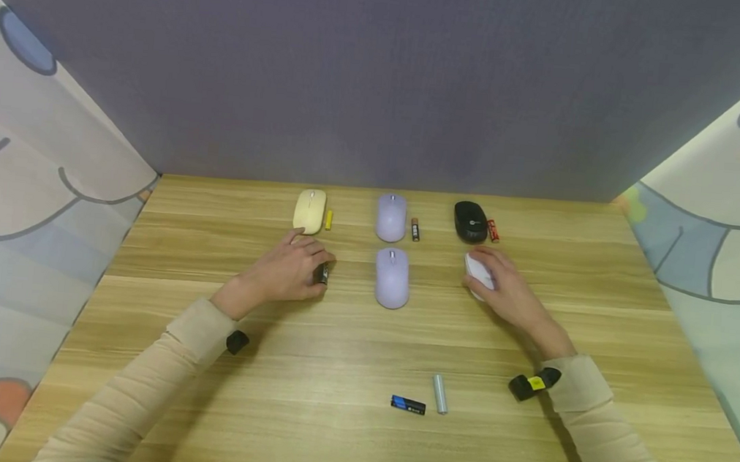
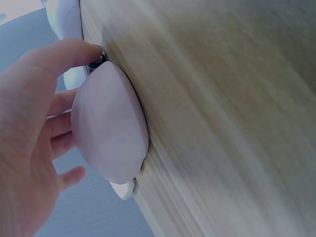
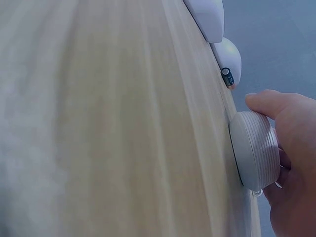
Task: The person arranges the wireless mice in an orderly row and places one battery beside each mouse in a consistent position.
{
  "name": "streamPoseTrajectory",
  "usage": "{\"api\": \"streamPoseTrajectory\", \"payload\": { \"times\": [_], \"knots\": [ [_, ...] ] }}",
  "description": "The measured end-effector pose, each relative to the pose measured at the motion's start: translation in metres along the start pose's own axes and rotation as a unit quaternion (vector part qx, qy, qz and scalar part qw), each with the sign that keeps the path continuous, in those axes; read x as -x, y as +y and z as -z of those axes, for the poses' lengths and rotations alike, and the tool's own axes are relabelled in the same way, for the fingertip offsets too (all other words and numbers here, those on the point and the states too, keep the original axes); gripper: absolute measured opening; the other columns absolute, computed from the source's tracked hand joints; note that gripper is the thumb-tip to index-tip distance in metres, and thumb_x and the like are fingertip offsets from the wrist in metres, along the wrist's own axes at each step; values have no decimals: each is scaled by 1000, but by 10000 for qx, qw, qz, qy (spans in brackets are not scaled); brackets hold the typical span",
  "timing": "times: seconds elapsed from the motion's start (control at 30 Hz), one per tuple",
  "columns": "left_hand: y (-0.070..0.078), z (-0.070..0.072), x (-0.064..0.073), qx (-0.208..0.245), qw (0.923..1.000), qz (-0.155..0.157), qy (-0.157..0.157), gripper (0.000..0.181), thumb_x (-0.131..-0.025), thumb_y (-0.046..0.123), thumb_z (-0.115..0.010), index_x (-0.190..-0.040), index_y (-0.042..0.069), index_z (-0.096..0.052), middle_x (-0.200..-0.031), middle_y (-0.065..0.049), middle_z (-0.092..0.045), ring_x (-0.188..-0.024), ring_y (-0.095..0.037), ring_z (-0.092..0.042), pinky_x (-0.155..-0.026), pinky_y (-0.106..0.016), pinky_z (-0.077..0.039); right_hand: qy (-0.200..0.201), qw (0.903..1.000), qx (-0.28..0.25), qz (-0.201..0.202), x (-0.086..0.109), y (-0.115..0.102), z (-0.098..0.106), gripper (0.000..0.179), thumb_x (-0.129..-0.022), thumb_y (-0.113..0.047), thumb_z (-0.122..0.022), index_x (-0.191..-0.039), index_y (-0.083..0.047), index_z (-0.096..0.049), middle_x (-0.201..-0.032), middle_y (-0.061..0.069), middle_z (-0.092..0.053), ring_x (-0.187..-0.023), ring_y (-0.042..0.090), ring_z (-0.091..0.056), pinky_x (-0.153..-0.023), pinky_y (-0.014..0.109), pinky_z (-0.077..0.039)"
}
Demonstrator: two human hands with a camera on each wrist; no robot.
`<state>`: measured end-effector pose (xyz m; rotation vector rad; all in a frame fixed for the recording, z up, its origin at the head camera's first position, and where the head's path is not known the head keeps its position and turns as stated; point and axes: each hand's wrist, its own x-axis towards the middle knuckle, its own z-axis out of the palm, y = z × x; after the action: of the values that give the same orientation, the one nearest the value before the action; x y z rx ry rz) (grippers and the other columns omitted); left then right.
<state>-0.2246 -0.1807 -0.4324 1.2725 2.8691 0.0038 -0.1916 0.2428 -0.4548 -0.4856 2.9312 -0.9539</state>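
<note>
My left hand pinches a dark battery between thumb and fingers, close over the wooden table. A pale pinkish computer mouse sits right beside that battery; in the head view my left hand mostly hides it. On the right, my right hand grips a white mouse, thumb on one side and fingers on the other. Ridged sides show on this white mouse in the right wrist view, where it is on the tabletop.
Along the back stand a yellow mouse with a yellow battery, a lilac mouse with a dark battery, and a black mouse with a red battery. Another lilac mouse lies between my hands. Blue-black and silver batteries lie nearer.
</note>
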Motion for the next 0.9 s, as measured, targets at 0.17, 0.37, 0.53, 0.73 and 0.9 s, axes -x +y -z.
{"api": "streamPoseTrajectory", "payload": {
  "times": [0.17,0.37,0.53,0.73,0.9],
  "knots": [
    [0,1,1,55,10000,33,-32,59,-89,43,-75,-135,7,-65,-135,-13,-66,-131,-33,-58,-121,-61,-30,-4,10000,-3,43,0,-1,1,56,-100,-23,-67,-147,3,-50,-154,25,-43,-128,43,-49,-91,51,-48],
    [0,1,5,156,9998,-30,126,58,-91,43,-75,-135,7,-64,-136,-14,-64,-131,-34,-57,-120,-57,-34,-35,10000,41,35,0,-2,2,57,-100,-24,-67,-147,2,-50,-154,25,-43,-126,42,-51,-89,50,-49],
    [-1,2,9,336,9992,56,207,60,-92,43,-76,-138,8,-61,-141,-15,-60,-135,-35,-54,-122,-55,-33,-58,9999,103,88,1,-4,5,57,-100,-23,-68,-147,3,-50,-154,26,-43,-127,43,-50,-90,52,-49],
    [-2,1,17,623,9975,277,159,67,-94,44,-73,-145,6,-55,-150,-18,-52,-142,-37,-47,-122,-59,-31,34,9995,136,288,3,-5,7,55,-99,-20,-69,-145,5,-51,-155,27,-42,-130,45,-49,-88,53,-50],
    [-2,1,24,916,9944,459,275,70,-95,43,-74,-148,1,-52,-154,-23,-47,-142,-42,-44,-121,-61,-32,144,9986,146,492,5,-7,7,56,-97,-18,-71,-144,6,-51,-154,27,-43,-130,46,-49,-90,56,-51]
  ]
}}
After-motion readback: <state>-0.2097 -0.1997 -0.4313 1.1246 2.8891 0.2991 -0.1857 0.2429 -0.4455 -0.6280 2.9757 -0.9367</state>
